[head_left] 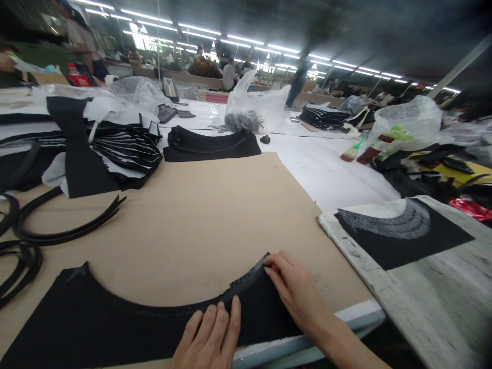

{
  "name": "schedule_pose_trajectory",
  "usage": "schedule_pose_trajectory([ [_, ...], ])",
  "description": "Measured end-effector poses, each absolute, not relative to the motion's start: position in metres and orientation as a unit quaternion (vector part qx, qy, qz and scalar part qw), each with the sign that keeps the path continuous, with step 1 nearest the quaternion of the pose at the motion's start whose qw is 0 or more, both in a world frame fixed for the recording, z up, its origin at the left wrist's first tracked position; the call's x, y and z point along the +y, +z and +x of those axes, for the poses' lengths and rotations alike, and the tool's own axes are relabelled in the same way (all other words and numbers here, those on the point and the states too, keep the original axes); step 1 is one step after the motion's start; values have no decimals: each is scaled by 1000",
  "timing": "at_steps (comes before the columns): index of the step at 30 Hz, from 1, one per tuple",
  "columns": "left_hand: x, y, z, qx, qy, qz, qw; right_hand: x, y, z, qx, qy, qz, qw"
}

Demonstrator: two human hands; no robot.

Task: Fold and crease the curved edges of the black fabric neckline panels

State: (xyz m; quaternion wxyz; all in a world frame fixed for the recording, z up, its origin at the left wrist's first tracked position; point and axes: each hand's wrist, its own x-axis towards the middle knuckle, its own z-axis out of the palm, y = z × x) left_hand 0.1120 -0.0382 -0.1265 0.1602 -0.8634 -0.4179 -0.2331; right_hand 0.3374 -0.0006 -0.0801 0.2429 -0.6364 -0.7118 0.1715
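A black fabric panel [126,333] with a deep curved upper edge lies along the front of the table. My left hand [211,330] rests on it with outstretched fingers, just under the curve. Near the panel's right end, the fingertips of my right hand [294,287] pinch the curved edge. Left of that pinch, a short stretch of the edge shows a greyish, speckled strip [249,270]; further left the edge looks narrow and dark, as if folded over. Another black piece [400,246] with a whitish curved smear lies on a stained board [434,302] at the right.
Brown board [215,215] covers the tabletop. Black strips [69,236] curl at the left, below a stack of black pieces [126,148]. Folded black pieces [211,143] lie behind. At the right are a brush in a small bottle [351,151] and plastic bags [409,118].
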Motion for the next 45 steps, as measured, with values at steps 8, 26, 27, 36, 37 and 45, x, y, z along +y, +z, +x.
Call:
schedule_pose_trajectory([
  [8,-39,-118,114,-420,-219,-867,153,-18,-93,348,-786,30,-592,177],
  [26,-51,-129,108,-402,-329,-838,168,23,-31,291,-855,213,-469,62],
  [27,-52,-129,107,-405,-324,-838,169,26,-30,290,-855,218,-467,51],
  [36,-48,-112,101,-418,-317,-843,118,39,-21,285,-854,264,-449,-13],
  [37,-45,-108,100,-434,-326,-835,89,39,-22,285,-854,266,-446,-6],
  [45,-18,-88,102,-502,-291,-800,-156,34,-40,292,-851,294,-432,60],
])
